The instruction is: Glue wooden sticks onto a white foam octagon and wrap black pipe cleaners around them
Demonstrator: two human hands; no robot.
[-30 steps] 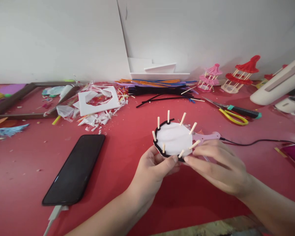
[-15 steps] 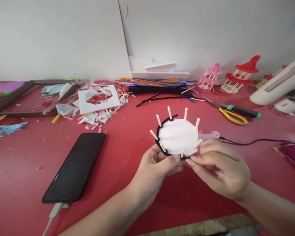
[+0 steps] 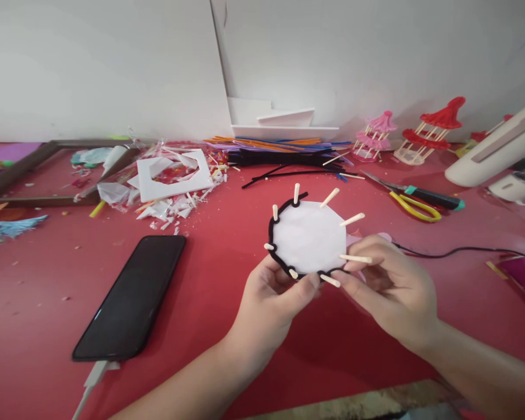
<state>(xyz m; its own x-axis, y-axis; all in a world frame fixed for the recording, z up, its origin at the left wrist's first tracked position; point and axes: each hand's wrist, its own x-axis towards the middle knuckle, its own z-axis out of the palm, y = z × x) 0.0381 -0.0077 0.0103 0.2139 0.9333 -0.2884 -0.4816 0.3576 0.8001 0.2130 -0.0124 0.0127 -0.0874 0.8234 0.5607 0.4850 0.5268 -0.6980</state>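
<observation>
A white many-sided foam board [image 3: 310, 238] with several short wooden sticks standing around its rim is held up over the red table. A black pipe cleaner [image 3: 271, 230] winds round the sticks along its left and lower edges; its tail sticks out at the top. My left hand [image 3: 273, 309] grips the lower left edge, thumb on the front. With thumb and fingers closed, my right hand [image 3: 391, 291] pinches the pipe cleaner at the lower right edge. Behind that hand lies a pink tool [image 3: 354, 239] with a black cord, mostly hidden.
A black phone [image 3: 131, 297] on a cable lies at left. Foam scraps and a cut-out white frame [image 3: 175, 178] sit behind. Pipe cleaners [image 3: 284, 154] are bundled by the wall. Yellow-handled scissors [image 3: 415, 207], black-handled pliers [image 3: 437, 198] and small pagoda models [image 3: 433, 131] stand or lie at right.
The board has tilted to face me more and shifted slightly left. The right fingers have moved along with the pipe cleaner, which now bends past the bottom stick toward the right.
</observation>
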